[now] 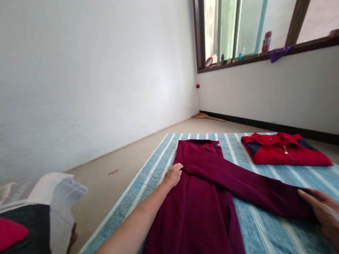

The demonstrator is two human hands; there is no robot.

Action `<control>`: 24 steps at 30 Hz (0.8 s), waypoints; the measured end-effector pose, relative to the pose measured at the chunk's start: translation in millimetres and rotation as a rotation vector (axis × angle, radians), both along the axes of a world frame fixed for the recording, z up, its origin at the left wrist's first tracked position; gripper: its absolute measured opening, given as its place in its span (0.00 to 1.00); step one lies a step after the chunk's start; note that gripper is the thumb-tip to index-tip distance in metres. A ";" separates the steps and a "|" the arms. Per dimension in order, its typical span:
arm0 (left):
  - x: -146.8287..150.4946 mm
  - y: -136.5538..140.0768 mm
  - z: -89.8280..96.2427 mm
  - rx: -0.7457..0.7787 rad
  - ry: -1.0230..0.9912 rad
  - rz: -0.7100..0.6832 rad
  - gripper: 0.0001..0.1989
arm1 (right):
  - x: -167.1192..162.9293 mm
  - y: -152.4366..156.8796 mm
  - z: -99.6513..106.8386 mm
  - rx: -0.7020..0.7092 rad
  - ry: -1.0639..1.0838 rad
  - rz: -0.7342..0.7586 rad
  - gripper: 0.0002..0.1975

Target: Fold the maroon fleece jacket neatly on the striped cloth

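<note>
A maroon garment [195,216], which looks like a long-sleeved top, lies lengthwise in front of me. One sleeve [241,179] stretches across it to the right. My left hand [174,175] is closed at the left edge, fingers curled on the cloth where the sleeve crosses the body. At the far right my right hand [323,209] grips the sleeve's end, thumb on top; its other fingers are partly hidden. The garment's upper opening points away from me, with a small pale label at its right corner. Its lower end runs out of view.
Under the garment is a blue-and-white striped sheet [146,181]. A folded red jacket [285,151] with dark panels lies beyond my right hand. Clothes and a clear plastic bag [63,197] are at lower left. A white wall [104,69] rises on the left. Small items line the windowsill [248,61].
</note>
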State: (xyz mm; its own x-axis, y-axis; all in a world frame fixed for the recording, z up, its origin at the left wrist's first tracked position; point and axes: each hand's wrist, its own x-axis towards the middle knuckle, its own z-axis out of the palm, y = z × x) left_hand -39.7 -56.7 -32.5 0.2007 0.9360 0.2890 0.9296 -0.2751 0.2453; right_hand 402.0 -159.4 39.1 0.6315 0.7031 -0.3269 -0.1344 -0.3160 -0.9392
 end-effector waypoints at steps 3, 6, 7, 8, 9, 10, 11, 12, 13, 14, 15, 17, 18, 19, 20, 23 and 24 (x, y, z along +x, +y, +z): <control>2.0 -0.3 0.3 0.001 0.002 -0.005 0.12 | 6.6 3.0 -10.2 0.053 0.040 0.037 0.11; 5.6 -2.4 2.4 0.001 0.014 0.000 0.09 | 14.8 7.1 -24.3 0.095 0.021 0.069 0.11; 6.8 -3.2 3.3 0.001 0.020 0.001 0.09 | 17.4 8.2 -28.3 0.093 -0.005 0.076 0.09; 7.7 -4.0 4.1 -0.001 0.027 0.002 0.08 | 19.4 8.9 -31.2 0.086 -0.028 0.078 0.08; 8.4 -4.8 4.9 -0.004 0.034 0.000 0.08 | 20.7 9.1 -32.6 0.075 -0.036 0.082 0.08; 8.7 -5.5 5.5 -0.007 0.041 -0.005 0.08 | 21.2 8.9 -32.3 0.064 -0.031 0.086 0.08; 8.8 -6.2 5.9 -0.010 0.047 -0.011 0.08 | 20.8 8.4 -30.6 0.053 -0.018 0.088 0.08; 8.6 -6.8 6.0 -0.013 0.052 -0.018 0.08 | 19.6 7.6 -27.6 0.043 -0.001 0.087 0.09; 8.4 -7.4 5.8 -0.015 0.057 -0.023 0.08 | 17.8 6.7 -23.9 0.032 0.009 0.081 0.09; 8.1 -7.9 5.4 -0.016 0.061 -0.026 0.08 | 15.8 6.0 -20.1 0.021 0.015 0.070 0.10; 7.9 -8.4 4.8 -0.014 0.064 -0.026 0.09 | 13.6 5.4 -16.6 0.009 0.011 0.057 0.10; 7.7 -9.1 3.7 -0.008 0.068 -0.021 0.10 | 9.8 5.1 -12.2 -0.007 0.000 0.029 0.11; 7.6 -9.1 3.3 -0.005 0.068 -0.018 0.10 | 8.4 5.3 -11.4 -0.008 -0.002 0.020 0.10; 7.4 -8.9 3.3 -0.001 0.067 -0.015 0.10 | 7.4 5.7 -11.5 -0.008 -0.004 0.015 0.10; 7.0 -8.2 3.7 0.002 0.064 -0.013 0.11 | 6.7 6.2 -12.1 -0.012 -0.014 0.009 0.09; 5.2 -3.8 6.6 0.011 0.049 -0.002 0.12 | 5.8 8.2 -15.7 -0.046 -0.068 -0.013 0.05; 4.7 -1.6 7.8 0.016 0.042 0.006 0.13 | 6.0 9.0 -17.3 -0.064 -0.081 -0.018 0.03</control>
State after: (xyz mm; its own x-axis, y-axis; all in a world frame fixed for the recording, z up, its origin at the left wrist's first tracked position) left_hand -34.9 -58.3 -24.6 0.2076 0.9326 0.2953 0.9407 -0.2731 0.2013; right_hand 408.0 -150.4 21.8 0.6700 0.6711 -0.3176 -0.0645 -0.3735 -0.9254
